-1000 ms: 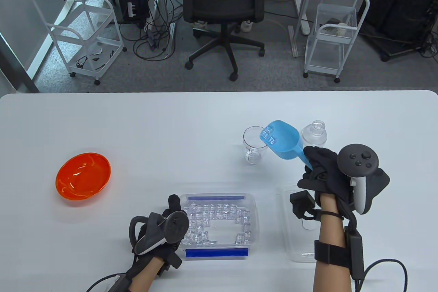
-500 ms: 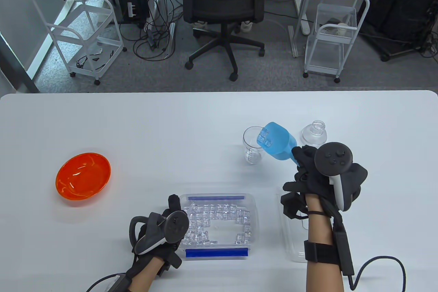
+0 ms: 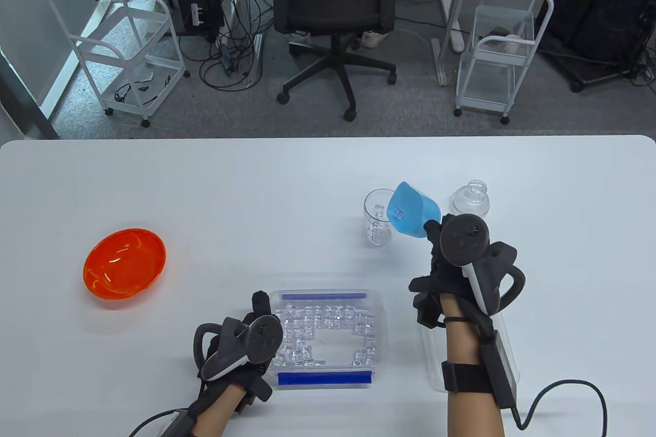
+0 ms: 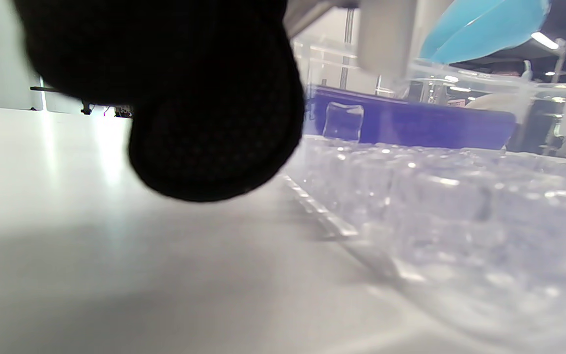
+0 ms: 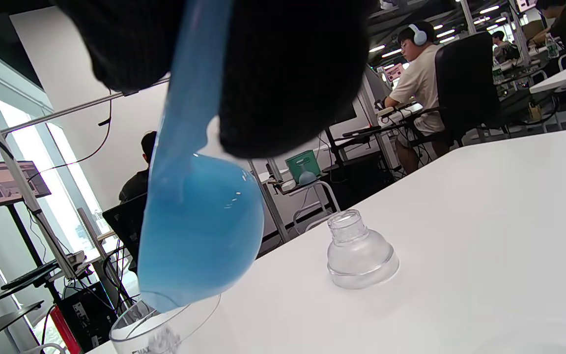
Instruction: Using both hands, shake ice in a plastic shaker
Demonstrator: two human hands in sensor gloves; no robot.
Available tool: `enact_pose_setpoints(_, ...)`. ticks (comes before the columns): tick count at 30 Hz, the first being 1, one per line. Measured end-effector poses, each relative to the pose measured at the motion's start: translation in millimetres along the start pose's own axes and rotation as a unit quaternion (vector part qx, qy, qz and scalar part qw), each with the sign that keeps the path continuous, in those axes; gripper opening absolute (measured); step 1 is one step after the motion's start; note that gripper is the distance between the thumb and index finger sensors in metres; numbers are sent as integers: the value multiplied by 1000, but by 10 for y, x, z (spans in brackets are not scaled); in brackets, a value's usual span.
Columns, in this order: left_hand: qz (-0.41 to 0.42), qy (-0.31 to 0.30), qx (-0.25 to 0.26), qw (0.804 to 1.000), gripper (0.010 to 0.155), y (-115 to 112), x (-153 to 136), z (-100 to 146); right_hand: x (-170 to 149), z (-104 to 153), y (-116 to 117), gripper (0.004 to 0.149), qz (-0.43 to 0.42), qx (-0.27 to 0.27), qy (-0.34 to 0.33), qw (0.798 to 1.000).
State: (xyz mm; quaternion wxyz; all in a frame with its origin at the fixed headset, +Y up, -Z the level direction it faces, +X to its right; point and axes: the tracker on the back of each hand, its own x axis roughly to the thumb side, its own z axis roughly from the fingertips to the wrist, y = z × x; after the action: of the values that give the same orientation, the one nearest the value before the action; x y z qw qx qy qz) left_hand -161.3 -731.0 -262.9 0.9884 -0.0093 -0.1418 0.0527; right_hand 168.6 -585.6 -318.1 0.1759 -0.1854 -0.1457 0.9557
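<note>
— So, what has the right hand [image 3: 451, 257] got?

— Its fingers are curled round the handle of the blue scoop [image 3: 411, 210]; in the right wrist view the handle runs up between the gloved fingers [image 5: 288, 73]. The scoop is tipped steeply, mouth down over the rim of the clear shaker cup [image 3: 378, 224], and a little ice shows in the cup.

— Any writing on anything?

— Faint graduation marks on the cup's wall, too small to read. A few raised letters show near its rim in the right wrist view, but I can't make them out.

— How is the arm set?

— The forearm comes up from the near edge, the wrist rolled so the tracker on the back of the hand faces left. The shaker's domed lid [image 3: 470, 200] stands upright just beyond the hand, apart from the cup.

— And the left hand [image 3: 246, 345]?

— Down at the left wall of the ice container [image 3: 376, 314], a fingertip [image 3: 260, 299] at its far left corner. Whether it grips that wall or merely lies against it, I cannot tell.

— Room to move?

— The container's loose lid [image 3: 435, 375] lies under the right forearm. An orange bowl [image 3: 125, 262] sits well off to the left, and bare table [image 3: 256, 186] runs from the cup to the far edge.
</note>
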Motion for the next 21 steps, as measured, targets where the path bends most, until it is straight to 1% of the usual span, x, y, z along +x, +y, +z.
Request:
enact_pose_setpoints(8, 1, 0, -1, 1000, 60, 0, -1, -2, 192, 100, 10, 52, 99, -28, -47, 994)
enact_pose_setpoints(13, 1, 0, -1, 1000, 60, 0, -1, -3, 248, 134, 21, 52, 113, -30, -58, 991)
enact_pose_setpoints(21, 1, 0, -1, 1000, 60, 0, 0, -4, 255, 164, 25, 52, 112, -32, -69, 991)
